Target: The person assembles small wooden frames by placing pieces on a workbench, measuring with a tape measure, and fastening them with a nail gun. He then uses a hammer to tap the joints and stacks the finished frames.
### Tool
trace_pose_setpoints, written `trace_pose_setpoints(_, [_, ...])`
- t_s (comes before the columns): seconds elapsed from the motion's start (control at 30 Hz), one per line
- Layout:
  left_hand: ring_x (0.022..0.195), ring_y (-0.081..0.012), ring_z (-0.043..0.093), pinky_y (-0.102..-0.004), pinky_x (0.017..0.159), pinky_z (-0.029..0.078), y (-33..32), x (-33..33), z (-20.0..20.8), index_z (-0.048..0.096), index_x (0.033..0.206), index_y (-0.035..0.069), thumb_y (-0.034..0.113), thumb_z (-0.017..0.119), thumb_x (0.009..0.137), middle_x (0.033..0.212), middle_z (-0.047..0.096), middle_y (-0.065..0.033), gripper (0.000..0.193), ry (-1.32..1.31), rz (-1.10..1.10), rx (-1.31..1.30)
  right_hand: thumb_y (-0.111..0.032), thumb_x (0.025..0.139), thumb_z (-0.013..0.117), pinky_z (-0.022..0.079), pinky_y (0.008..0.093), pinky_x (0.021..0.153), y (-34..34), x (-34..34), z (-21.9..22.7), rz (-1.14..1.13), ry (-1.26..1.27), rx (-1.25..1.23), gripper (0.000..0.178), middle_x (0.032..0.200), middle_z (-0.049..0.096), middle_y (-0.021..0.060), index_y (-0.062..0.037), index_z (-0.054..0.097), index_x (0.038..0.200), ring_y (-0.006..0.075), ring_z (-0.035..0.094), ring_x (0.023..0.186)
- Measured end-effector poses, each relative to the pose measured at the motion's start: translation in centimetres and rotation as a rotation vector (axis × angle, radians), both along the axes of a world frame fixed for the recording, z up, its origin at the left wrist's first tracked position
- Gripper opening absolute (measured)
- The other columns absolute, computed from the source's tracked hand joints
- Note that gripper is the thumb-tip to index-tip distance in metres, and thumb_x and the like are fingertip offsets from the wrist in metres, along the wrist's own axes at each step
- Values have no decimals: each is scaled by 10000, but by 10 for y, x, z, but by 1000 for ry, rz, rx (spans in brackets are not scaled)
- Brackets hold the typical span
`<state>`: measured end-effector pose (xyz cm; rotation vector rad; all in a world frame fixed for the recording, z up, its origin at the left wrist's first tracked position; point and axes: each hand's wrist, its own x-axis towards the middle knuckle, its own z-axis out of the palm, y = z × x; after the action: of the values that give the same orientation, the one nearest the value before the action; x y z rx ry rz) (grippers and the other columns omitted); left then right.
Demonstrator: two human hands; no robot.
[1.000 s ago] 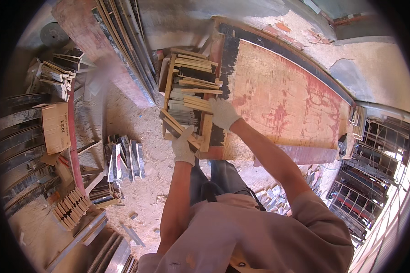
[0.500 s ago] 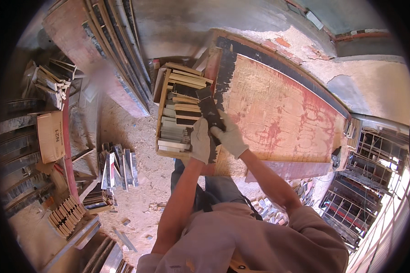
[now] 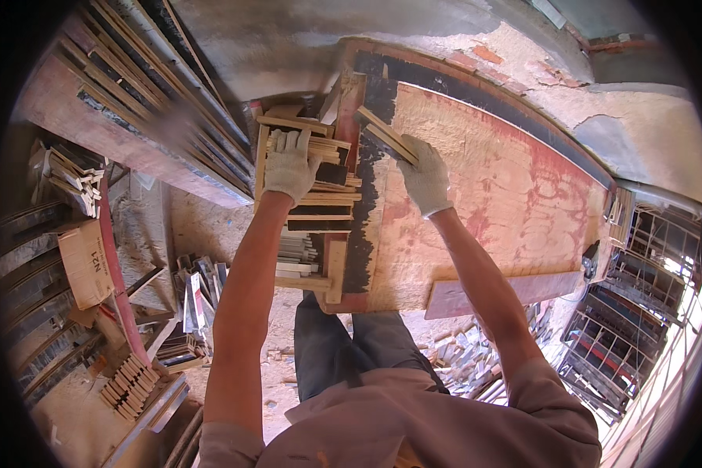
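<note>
White-grey gloves cover both hands. My left hand (image 3: 291,169) is over the far part of a wooden frame box (image 3: 335,273), its fingers curled over the ends of some wooden strips (image 3: 325,148). Under the fingers the grip is partly hidden. Above the board-topped table (image 3: 476,195), my right hand (image 3: 426,175) is closed around a couple of short wooden strips (image 3: 384,134), which point up and to the left. More strips with dark faces (image 3: 320,212) lie stacked in the box, with grey-edged pieces (image 3: 296,253) nearer me.
Long planks (image 3: 132,70) lean at the upper left. A cardboard box (image 3: 86,264) and bundled strips (image 3: 129,386) stand to the left. A loose board (image 3: 503,294) lies along the table's near edge, above scattered offcuts (image 3: 468,351). Metal racks (image 3: 620,335) are at right.
My hands have parted. The left moved away to the box's far strips; the right moved up and right and now holds short strips. The dark piece between both hands has left them.
</note>
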<state>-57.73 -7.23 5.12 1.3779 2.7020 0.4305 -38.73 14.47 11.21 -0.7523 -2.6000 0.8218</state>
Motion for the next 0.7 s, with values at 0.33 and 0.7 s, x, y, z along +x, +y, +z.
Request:
trace_pose_setpoints(0.33, [1164, -402, 519, -503, 1046, 419, -7, -6, -16, 592, 1150, 57, 369, 653, 954, 1166, 575, -167, 374, 16, 2, 145, -111, 837, 738, 525, 441, 904, -13, -42, -9, 185, 13, 74, 399, 1123, 693, 119, -121, 670, 1230, 349, 640, 1057])
trace_pose_setpoints(0.7, [1286, -384, 504, -491, 1120, 399, -22, -1, -16, 594, 1263, 53, 345, 631, 979, 1292, 596, -168, 409, -116, 22, 182, -189, 868, 673, 462, 460, 892, -24, -90, -59, 414, -201, 417, 388, 1103, 650, 95, -126, 632, 1249, 315, 589, 1055])
